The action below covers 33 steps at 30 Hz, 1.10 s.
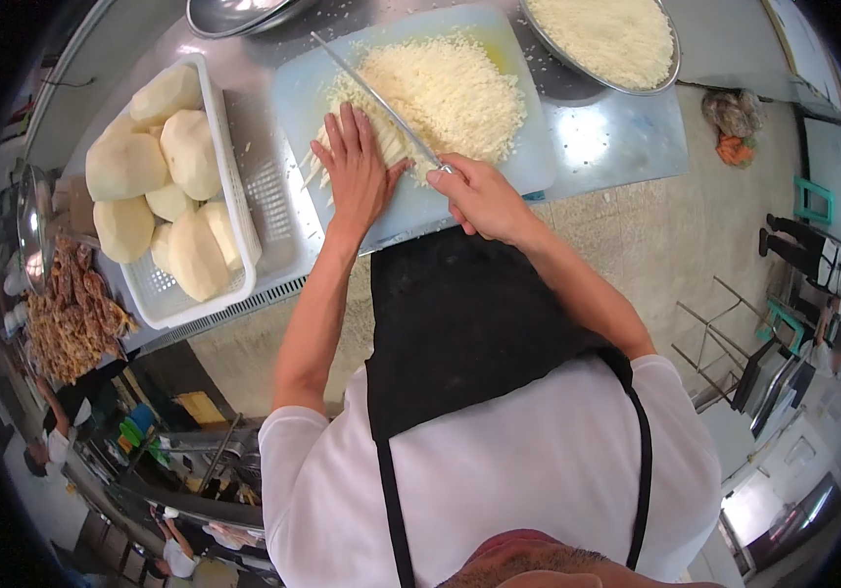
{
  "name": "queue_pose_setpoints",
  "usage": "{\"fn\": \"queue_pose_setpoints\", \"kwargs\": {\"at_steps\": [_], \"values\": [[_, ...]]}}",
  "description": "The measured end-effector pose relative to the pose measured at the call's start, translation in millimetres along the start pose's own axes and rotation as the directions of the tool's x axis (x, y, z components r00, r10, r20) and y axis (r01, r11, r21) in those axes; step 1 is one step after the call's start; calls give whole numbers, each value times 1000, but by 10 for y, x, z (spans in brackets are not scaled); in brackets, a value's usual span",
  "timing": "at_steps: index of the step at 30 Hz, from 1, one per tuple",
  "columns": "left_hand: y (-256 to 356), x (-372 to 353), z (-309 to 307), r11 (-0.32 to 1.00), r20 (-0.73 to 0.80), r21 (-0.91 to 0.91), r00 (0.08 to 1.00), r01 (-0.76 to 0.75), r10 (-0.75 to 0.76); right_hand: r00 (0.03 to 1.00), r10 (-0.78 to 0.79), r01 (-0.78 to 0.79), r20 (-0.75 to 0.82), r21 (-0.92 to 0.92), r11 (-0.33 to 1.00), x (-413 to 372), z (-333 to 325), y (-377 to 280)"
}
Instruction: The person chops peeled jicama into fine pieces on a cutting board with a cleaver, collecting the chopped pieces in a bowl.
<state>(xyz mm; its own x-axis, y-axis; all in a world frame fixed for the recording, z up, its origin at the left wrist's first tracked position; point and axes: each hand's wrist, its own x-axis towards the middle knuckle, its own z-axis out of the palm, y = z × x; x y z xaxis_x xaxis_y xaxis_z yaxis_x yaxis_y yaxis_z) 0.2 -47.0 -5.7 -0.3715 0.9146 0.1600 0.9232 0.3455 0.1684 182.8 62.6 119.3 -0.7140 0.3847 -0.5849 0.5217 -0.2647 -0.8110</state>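
"So, what is your right grip doing out there?"

"From where I sit, my right grip (479, 191) is closed round the handle of a knife (377, 99), above the near edge of the cutting board (296, 88). The blade runs away from my knuckles, forward and to the left, with its tip toward the far left of the board."

"And the left one?"

"My left grip (360, 176) lies palm down, fingers spread, over pale strips (391, 145). It is pressed flat instead of curled round anything. The thumb points toward the blade, near it; whether the two meet, I can't make out."

"Where is the food relative to the knife?"

"The strips are on the left of the blade, some under my left fingers and some showing between thumb and steel. A heap of finely chopped pale bits (474, 93) spreads over the board, mostly to the right of the blade and just beyond my right grip."

"Anything else on the bench (616, 147)?"

"Yes. To my left I have a white basket (229, 167) of big peeled pieces (126, 165), well apart from the knife. At the far right stands a metal bowl (677, 61) filled with more chopped pale stuff (606, 39). A second metal vessel (234, 15) sits at the far left, partly cut off by my view."
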Motion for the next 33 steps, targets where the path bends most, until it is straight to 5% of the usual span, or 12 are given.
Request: {"fn": "queue_pose_setpoints", "kwargs": {"at_steps": [8, 10, 13, 18, 21, 27, 30, 33], "values": [[118, 12, -257, 979, -91, -197, 993, 59, -78, 997, -41, 37, -60, -76, 996, -216, 15, 5], [82, 94, -198, 949, -307, -308, 937, 66, -165, 998, -12, 8, -54, -60, 998, -279, 19, 0], [67, 318, 1, 945, -396, -305, 888, 114, -235, 999, 22, -24, -45, -37, 999, -280, 78, -7], [126, 316, -41, 969, -346, -177, 911, 170, -223, 1000, -30, 30, -5, -79, 996, 268, 80, 177], [116, 315, -29, 972, -347, -168, 913, 165, -215, 995, 99, -99, -14, -64, 993, -2, 78, -98], [111, 332, -15, 973, -381, -168, 900, 159, -213, 1000, -12, 11, -19, -48, 999, 328, 108, 63], [105, 317, 9, 970, -364, -179, 905, 165, -221, 990, 138, -135, 19, -86, 987, 9, 122, -200], [109, 314, 32, 966, -362, -189, 901, 179, -238, 1000, 1, -1, -15, -4, 1000, 118, 184, 59]]}}
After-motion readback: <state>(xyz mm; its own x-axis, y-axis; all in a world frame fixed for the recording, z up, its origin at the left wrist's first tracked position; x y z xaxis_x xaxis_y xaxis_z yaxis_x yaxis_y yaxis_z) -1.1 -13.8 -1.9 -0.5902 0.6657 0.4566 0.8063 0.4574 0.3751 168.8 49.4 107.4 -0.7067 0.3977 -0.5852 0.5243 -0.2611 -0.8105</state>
